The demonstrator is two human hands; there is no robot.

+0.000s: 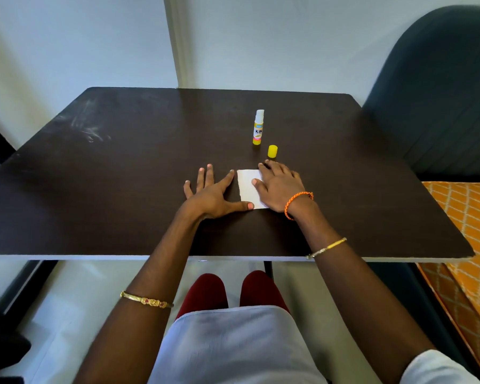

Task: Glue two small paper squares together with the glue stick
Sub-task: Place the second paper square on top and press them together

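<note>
- Head view: white paper square (249, 187) flat on the dark counter (94, 176), near the front edge; only one sheet distinguishable, so second square either stacked with it or hidden under the right hand — cannot tell.
- Left hand (211, 194) spread flat, grip fully open, holding nothing; forefinger tip at the paper's far left corner, thumb tip on its near left corner.
- Right hand (281, 187) palm down over the paper's right side, fingers straight and pressing, grip open, nothing grasped.
- Glue stick (258, 128) upright and uncapped beyond the paper, well apart from both hands; yellow cap (272, 151) standing just beside it, near the right fingertips.
- Step, judged: pressing and smoothing the squares after gluing.
- Next, probably: lift hands, check bond, recap the stick.
</note>
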